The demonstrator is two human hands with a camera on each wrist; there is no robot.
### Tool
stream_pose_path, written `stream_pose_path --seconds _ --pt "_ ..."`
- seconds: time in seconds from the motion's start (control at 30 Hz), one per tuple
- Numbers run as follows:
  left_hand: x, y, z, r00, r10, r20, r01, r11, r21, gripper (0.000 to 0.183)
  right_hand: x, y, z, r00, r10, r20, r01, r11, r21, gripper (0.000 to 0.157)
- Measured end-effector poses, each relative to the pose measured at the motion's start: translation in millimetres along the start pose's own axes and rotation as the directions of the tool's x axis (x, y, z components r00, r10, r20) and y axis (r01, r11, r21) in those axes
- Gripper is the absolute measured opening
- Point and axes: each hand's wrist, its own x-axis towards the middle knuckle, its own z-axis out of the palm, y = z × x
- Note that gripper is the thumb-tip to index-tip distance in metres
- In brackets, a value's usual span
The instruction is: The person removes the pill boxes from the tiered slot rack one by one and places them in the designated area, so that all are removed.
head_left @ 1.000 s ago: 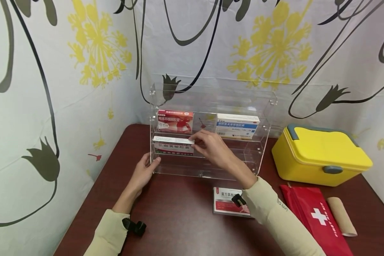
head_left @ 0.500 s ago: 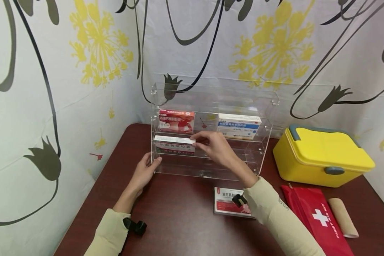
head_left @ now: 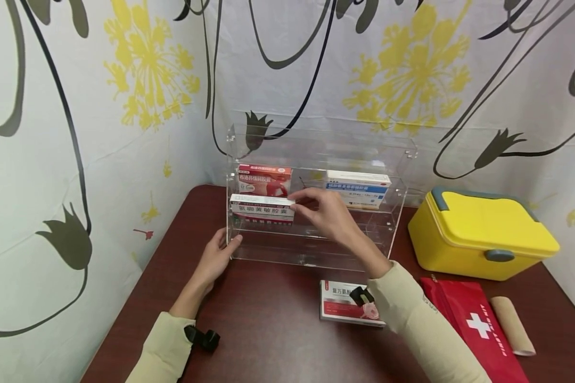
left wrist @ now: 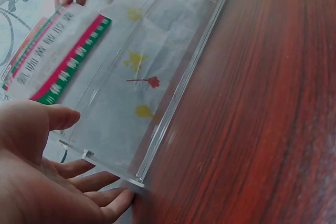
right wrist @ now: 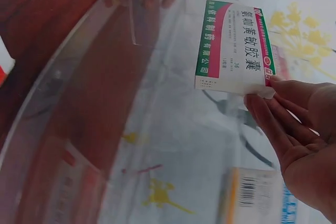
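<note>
My right hand (head_left: 327,215) pinches the right end of a white medicine box (head_left: 262,208) with pink and green bands, between thumb and fingertips. The box is at the left of the middle tier of a clear acrylic display rack (head_left: 306,260), raised so that it covers the lower part of a red medicine box (head_left: 264,180) behind. In the right wrist view the white box's (right wrist: 233,48) printed front faces the camera. My left hand (head_left: 215,258) holds the rack's lower left side edge; in the left wrist view the thumb and fingers lie on either side of that panel.
A blue-and-white medicine box (head_left: 358,187) stands on the rack's upper right. Another medicine box (head_left: 340,308) lies on the table in front, partly behind the right sleeve. On the right are a yellow case (head_left: 479,234), a red first aid pouch (head_left: 474,324) and a cardboard tube (head_left: 512,324).
The white medicine box has risen a little in my right hand, and its printed front shows more clearly. My left hand stays on the rack's side.
</note>
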Motion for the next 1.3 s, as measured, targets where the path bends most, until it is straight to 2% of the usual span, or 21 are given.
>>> stream_pose_path --seconds 0.2,0.33,0.6,0.87,1.0,1.1,1.3 --pt "-1.1 -2.4 0.0 1.0 0.018 0.002 -0.018 1.0 0.01 0.059 2.9 -19.9 -25.7 0.995 -0.076 -0.067 0.075 0.997 -0.021 0.017" --pt "-1.3 -3.6 -1.0 1.0 0.027 0.012 -0.027 1.0 0.013 0.061 3.3 -30.2 -35.6 0.993 -0.095 -0.063 0.094 0.995 -0.016 0.018" --pt "-1.7 -4.2 -0.8 1.0 0.021 0.0 -0.021 1.0 0.022 0.063 -7.6 -29.2 -34.3 0.995 -0.089 -0.055 0.089 0.996 0.009 0.017" --pt "0.0 -2.6 -0.9 1.0 0.02 -0.003 -0.02 0.999 0.028 0.055 -40.5 -21.4 -21.0 0.998 -0.06 -0.012 0.061 0.994 0.094 0.015" --pt "1.1 -3.4 -1.1 0.999 0.031 0.006 -0.031 0.999 0.029 0.052 -63.3 -14.5 -9.8 1.0 -0.007 0.027 0.003 0.989 0.145 0.015" --pt "1.4 -4.2 -1.6 0.999 0.033 0.009 -0.033 0.999 0.029 0.056 -81.2 -8.5 -0.6 0.995 0.066 0.077 -0.079 0.981 0.179 0.014" --pt "0.2 -4.6 -2.7 0.999 0.033 -0.001 -0.033 0.999 0.035 0.063 -108.1 1.7 22.4 0.959 0.202 0.198 -0.242 0.948 0.204 0.01"
